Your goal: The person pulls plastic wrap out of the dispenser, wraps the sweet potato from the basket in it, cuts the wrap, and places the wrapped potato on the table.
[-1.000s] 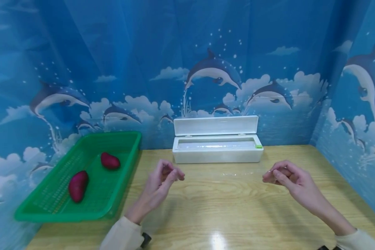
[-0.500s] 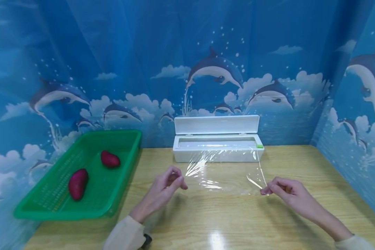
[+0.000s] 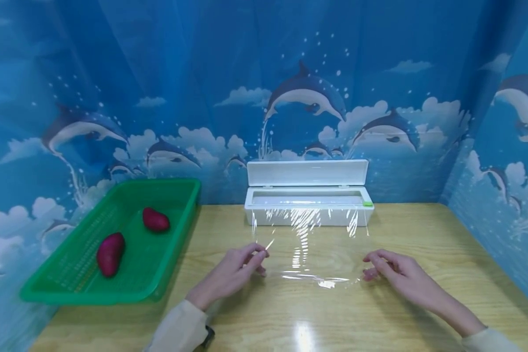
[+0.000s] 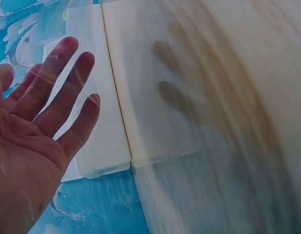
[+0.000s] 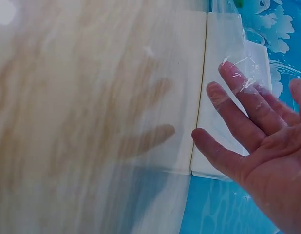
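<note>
A clear sheet of cling film (image 3: 305, 244) stretches from the white cling film box (image 3: 310, 216) toward the near side of the table, its front edge crumpled and shiny. At the sheet's left side, my left hand (image 3: 237, 274) has its fingertips right by the film; the left wrist view shows that hand (image 4: 43, 117) with fingers spread and fairly straight. On the opposite side my right hand (image 3: 402, 276) is just beyond the film's right edge. Its fingers (image 5: 238, 117) are also spread in the right wrist view, with glinting film overlapping the fingertips.
The box's lid (image 3: 308, 172) stands raised against the dolphin-print curtain (image 3: 202, 73). A green slider (image 3: 367, 204) sits at the box's right end. On the left, a green basket (image 3: 85, 297) holds two purple sweet potatoes (image 3: 111, 254). The wooden table (image 3: 334, 318) lies under both hands.
The film has been drawn out from the box toward the near side and now lies lower over the table. My right hand has moved down and its pinch has loosened; my left has lowered slightly.
</note>
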Demonstrator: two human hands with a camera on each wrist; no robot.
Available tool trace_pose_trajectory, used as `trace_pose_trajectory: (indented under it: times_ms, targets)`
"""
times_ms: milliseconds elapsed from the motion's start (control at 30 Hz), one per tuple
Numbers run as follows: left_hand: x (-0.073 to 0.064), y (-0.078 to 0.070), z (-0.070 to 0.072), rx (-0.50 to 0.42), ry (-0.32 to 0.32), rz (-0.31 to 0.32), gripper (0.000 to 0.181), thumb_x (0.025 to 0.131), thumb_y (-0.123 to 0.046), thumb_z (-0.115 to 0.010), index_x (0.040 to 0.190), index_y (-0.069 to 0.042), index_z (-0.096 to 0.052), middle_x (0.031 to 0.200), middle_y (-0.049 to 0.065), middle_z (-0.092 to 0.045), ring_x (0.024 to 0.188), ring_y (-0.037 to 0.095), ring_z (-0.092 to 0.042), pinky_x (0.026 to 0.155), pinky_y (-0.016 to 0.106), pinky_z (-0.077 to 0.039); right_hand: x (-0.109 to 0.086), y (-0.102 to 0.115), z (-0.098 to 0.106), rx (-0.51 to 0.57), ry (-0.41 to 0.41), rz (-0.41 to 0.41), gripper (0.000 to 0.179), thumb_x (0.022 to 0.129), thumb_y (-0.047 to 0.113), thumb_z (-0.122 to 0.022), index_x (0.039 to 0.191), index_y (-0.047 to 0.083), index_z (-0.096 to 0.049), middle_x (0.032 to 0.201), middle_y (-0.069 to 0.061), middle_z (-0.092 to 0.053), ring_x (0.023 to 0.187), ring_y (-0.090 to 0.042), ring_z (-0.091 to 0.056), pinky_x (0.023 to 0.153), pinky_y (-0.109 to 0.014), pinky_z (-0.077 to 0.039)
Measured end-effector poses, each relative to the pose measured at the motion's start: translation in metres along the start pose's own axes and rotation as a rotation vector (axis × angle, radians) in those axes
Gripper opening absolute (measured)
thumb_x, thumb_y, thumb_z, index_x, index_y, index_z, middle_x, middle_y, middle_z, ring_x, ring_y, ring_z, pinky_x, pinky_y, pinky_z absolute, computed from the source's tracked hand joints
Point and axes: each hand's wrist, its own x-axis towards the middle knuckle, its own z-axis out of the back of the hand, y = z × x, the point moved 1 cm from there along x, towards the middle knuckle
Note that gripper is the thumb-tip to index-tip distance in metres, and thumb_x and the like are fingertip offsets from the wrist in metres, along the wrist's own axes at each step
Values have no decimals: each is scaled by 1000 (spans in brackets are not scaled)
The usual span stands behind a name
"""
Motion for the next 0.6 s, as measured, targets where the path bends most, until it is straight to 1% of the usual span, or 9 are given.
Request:
trace_pose_trajectory:
  times_ms: [67,133,300,400,533,600]
  targets:
    - [1,1,0,31,20,0,34,109,-34,-46,123,-11,-67,96,-3,-78,89,3,-71,89,34,-58,0,0,-1,6,-15,4,32,111,18,-42,130,0,-61,92,5,-80,88,-3,-74,82,-17,-55]
    - [2,2,-1,65,46,3,29,107,-29,-51,120,-11,-70,94,-6,-77,89,3,-71,91,34,-58,1,0,-1,-10,-26,-1,33,111,19,-43,134,1,-59,89,7,-80,87,-1,-74,81,-16,-53]
    - [2,3,0,120,94,10,20,100,-24,-62,113,-15,-73,94,-11,-76,90,1,-69,95,37,-57,2,0,-4,-26,-44,-11,31,109,18,-50,132,2,-61,86,9,-79,83,0,-73,78,-20,-55]
    - [1,3,0,134,106,8,14,98,-25,-66,106,-19,-75,95,-13,-75,91,0,-68,93,34,-57,2,0,-5,-49,-52,-30,31,107,20,-54,132,4,-62,83,13,-78,82,1,-73,75,-21,-53]
    - [-1,3,2,127,130,24,5,94,-27,-71,96,-26,-75,94,-15,-74,90,2,-65,91,35,-55,2,0,-7,-53,-48,-48,30,106,18,-56,132,4,-63,86,12,-79,81,0,-73,76,-21,-54]
    - [-2,2,2,128,142,37,1,92,-28,-74,93,-28,-74,92,-16,-73,89,2,-65,90,35,-55,2,0,-7,-54,-28,-53,31,104,18,-59,132,4,-62,87,11,-79,82,0,-73,77,-21,-54]
